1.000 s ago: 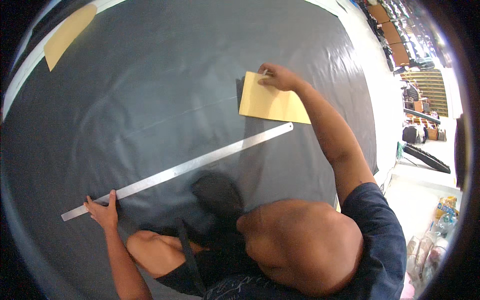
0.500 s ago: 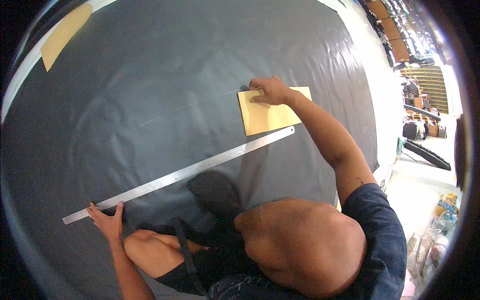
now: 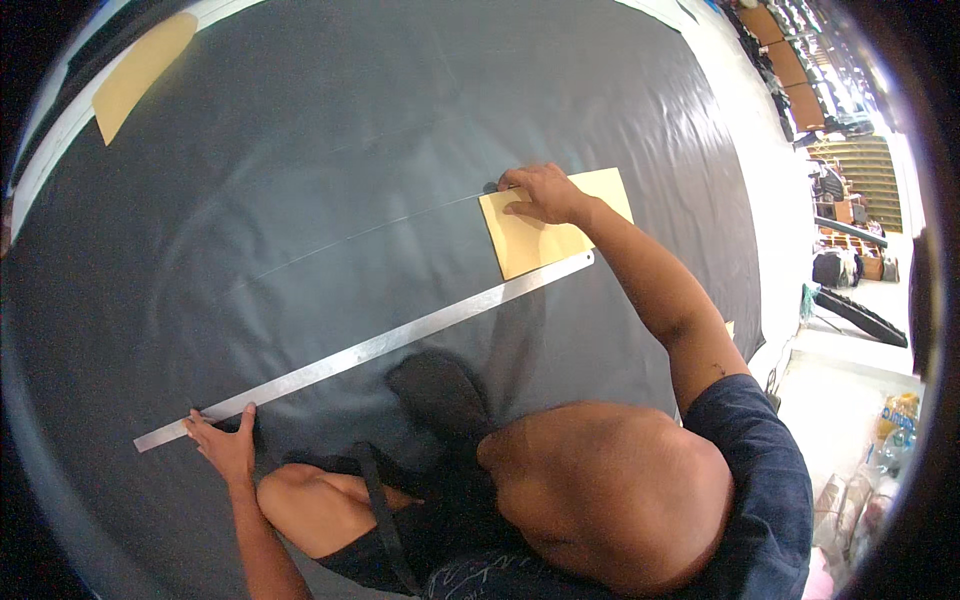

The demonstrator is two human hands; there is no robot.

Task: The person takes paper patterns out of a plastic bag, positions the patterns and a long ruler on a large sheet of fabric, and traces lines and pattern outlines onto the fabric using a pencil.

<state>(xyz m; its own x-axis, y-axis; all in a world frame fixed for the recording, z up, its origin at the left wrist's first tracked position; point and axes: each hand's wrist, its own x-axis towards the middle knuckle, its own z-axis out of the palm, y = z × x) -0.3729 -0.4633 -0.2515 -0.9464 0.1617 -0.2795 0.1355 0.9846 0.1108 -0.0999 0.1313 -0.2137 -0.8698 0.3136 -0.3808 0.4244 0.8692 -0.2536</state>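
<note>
A long metal ruler (image 3: 365,350) lies slantwise on a wide sheet of dark grey, slightly shiny material (image 3: 330,130). At the ruler's left end is my left hand (image 3: 228,443), thumb and fingers spread apart with the tips resting on the metal. My right hand (image 3: 545,192) lies over the upper left part of a yellow rectangular card (image 3: 545,245), its fingers bent across the upper edge and the thumb on the face. Along its lower edge the card meets the ruler near the right end. A thin pale line runs left from the card's upper left corner.
Another yellow piece (image 3: 145,75) lies at the sheet's far left edge. My bare knees (image 3: 610,490) are close to the near side of the ruler. Bagged items and bottles (image 3: 860,500) are at the right, beyond the white floor (image 3: 825,400).
The gap between the card and the ruler has closed; the card's lower edge now touches the ruler. My right hand has come slightly nearer with the card. The whole view has shifted a little.
</note>
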